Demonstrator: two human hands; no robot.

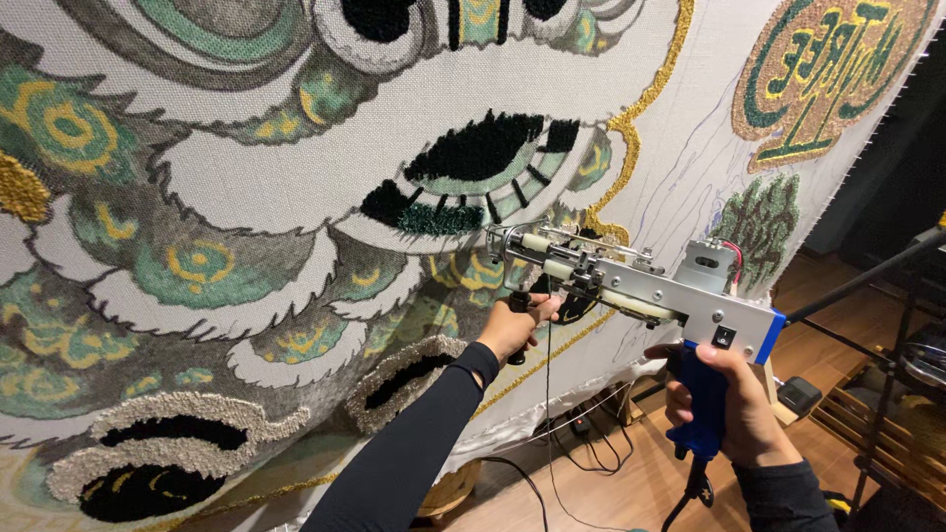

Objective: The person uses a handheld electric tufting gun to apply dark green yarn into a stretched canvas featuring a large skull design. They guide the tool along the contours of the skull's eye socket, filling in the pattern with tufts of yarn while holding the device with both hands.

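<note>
Far left and centre: stretched backing cloth carrying a large tufted design in green, grey, gold and black; bare white weave between the filled patches. A black tufted patch sits just above the tool's nose, with a gold outline running down beside it

Left hand, in a black sleeve, is closed round the black front handle under the nose of the tufting gun. Grip looks firm, knuckles toward the cloth

The gun is held in the air between both hands, its needle end against or just short of the cloth; contact cannot be told from this angle. A thin yarn strand hangs down from the front, near the left wrist

Right hand is wrapped round the blue rear grip, fingers shut on it; trigger finger hidden. A power cord drops from the grip's base

Far right: dark stand poles, wooden floor with cables lying loose

Risks, as judged:
- nose tilted off square would likely skip loops or tear the weave
- uneven pressure from the left hand could wander the line into the gold outline
- the hanging yarn could snag on wrist or handle and starve the needle
- cord and floor cables look like a trip or tug hazard
</note>
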